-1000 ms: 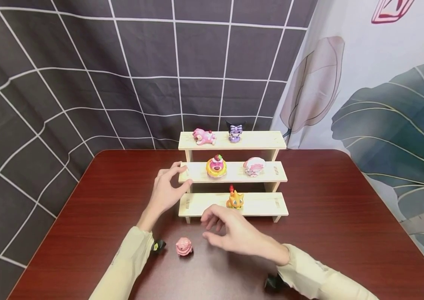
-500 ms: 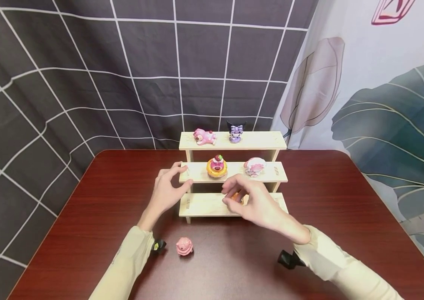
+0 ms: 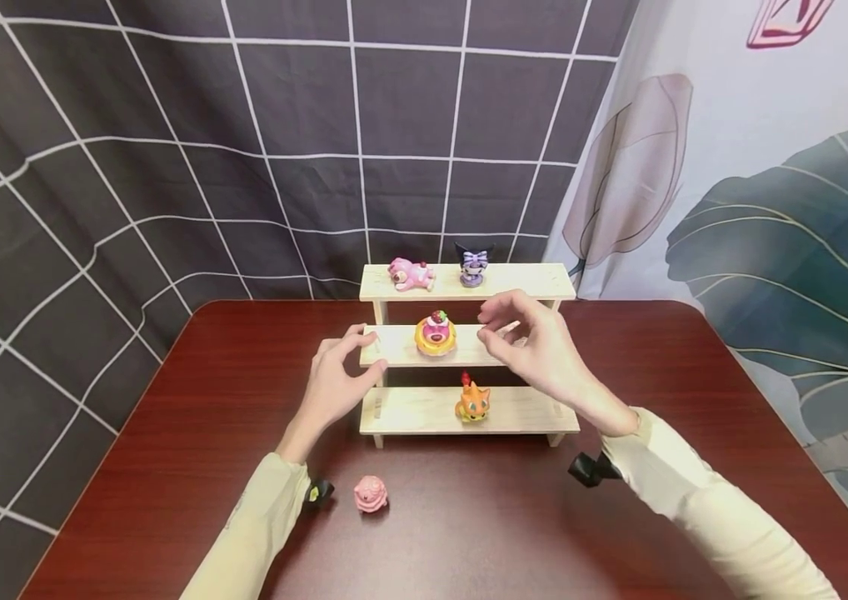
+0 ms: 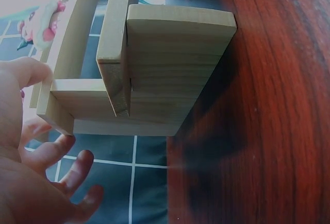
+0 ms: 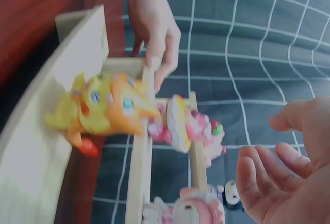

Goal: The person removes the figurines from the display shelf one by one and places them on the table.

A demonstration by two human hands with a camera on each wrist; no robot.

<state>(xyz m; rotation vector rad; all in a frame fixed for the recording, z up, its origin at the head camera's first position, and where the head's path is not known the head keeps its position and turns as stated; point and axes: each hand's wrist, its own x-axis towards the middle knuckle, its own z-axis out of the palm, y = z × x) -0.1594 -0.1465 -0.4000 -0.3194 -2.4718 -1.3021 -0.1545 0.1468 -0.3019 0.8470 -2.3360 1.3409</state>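
Observation:
My left hand [image 3: 337, 379] grips the left end of the middle board of a three-step wooden display shelf [image 3: 405, 412], thumb and forefinger at its edges. In the left wrist view, my left hand [image 4: 31, 147] has its other fingers spread beside the board. My right hand [image 3: 536, 346] hovers before the right part of the middle step, fingers loosely bent, holding nothing. Behind it in the head view hides a white-and-pink figurine [image 5: 193, 211], seen in the right wrist view. An orange cat-like figurine [image 3: 473, 403] sits on the bottom step, and a yellow-ringed pink bear figurine [image 3: 436, 335] on the middle one.
The top step carries a lying pink bear figurine [image 3: 411, 274] and a purple-and-black figurine [image 3: 473, 267]. A round pink figurine [image 3: 371, 494] stands on the dark red table [image 3: 229, 375], near the left wrist. Behind hangs a dark grid-patterned curtain [image 3: 304, 100].
My right hand has risen from before the bottom step, past the orange figurine, to the right of the middle step. The orange figurine is uncovered again. My left hand has stayed put.

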